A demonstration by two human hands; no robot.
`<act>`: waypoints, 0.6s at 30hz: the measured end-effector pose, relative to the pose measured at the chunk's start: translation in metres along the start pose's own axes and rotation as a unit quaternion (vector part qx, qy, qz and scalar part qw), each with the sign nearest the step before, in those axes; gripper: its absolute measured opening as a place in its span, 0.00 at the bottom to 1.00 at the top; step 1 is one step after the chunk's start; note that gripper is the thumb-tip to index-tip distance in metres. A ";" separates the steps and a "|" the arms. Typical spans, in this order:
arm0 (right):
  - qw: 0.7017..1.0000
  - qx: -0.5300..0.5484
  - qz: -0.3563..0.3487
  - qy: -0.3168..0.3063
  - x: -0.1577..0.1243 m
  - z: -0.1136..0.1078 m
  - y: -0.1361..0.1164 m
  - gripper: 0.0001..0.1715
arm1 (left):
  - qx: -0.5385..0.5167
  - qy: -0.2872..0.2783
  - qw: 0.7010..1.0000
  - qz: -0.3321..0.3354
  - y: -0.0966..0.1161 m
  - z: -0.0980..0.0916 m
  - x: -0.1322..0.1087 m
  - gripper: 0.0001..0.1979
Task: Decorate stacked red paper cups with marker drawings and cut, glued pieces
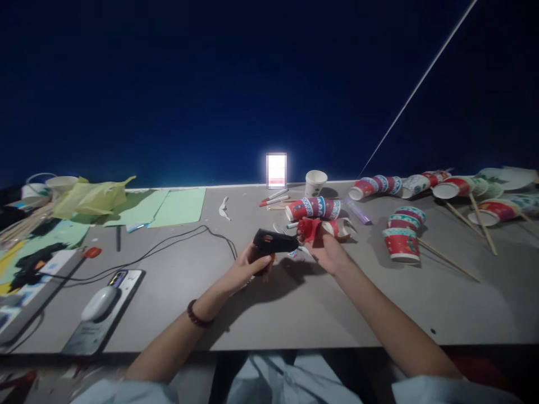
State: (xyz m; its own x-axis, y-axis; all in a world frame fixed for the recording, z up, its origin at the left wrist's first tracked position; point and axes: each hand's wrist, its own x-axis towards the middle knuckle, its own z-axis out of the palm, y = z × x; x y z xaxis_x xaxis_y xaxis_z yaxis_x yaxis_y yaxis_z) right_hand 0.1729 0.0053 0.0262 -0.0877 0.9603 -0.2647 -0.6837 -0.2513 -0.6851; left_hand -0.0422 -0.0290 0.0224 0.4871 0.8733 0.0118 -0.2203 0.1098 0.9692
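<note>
My left hand (247, 266) is wrapped round a black hot glue gun (275, 241), its nozzle pointing right. Close to that nozzle, my right hand (327, 253) grips a red cut piece of paper cup (309, 229); whether the nozzle touches it I cannot tell. Just beyond the right hand lies a red and white cut paper cup (337, 228). Behind it, a row of nested patterned paper cups (314, 209) rests on its side. White scraps lie partly hidden under the glue gun.
A white paper cup (315, 183) stands at the back. Several stacked-cup figures on sticks (402, 235) lie to the right. Leftward are green paper (181, 207), a yellow plastic bag (92, 196), a phone (103, 311) with a white case on it, and a power strip (46, 292). A black cord (160, 247) crosses the table.
</note>
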 end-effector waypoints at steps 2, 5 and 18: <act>1.000 0.001 -0.003 0.006 -0.002 0.003 -0.001 0.02 | 0.025 -0.001 0.999 0.020 0.002 -0.002 -0.003 0.19; 1.000 -0.008 -0.005 0.001 -0.003 0.004 0.000 0.03 | 0.112 0.000 0.991 0.073 0.009 -0.006 -0.010 0.14; 0.991 -0.050 -0.102 0.078 0.011 -0.018 0.011 0.12 | 0.623 0.053 0.647 0.436 0.019 -0.011 -0.003 0.15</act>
State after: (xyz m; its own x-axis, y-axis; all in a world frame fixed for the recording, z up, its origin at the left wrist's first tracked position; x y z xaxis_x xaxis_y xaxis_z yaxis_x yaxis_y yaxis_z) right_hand 0.1773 0.0109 0.0032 0.1626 0.9640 -0.2102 -0.6001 -0.0724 -0.7966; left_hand -0.0572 -0.0237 0.0382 0.5616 0.3802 0.7349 0.5120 -0.8574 0.0524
